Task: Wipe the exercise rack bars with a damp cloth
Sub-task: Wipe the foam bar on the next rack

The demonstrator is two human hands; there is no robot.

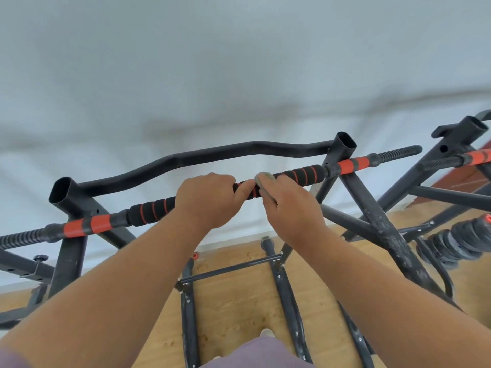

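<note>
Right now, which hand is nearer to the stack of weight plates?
Right. The right hand, gripping the cloth on the padded bar, is on the side of the weight plates. The left hand grips the bar farther away.

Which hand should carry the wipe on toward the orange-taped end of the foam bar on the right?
Right. The right hand already presses the cloth onto the foam bar nearest that side; the left hand only grips the bar, steadying it.

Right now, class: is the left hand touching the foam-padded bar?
Touching. The head view shows the left hand curled over the foam-padded bar, thumb lying along it.
</note>
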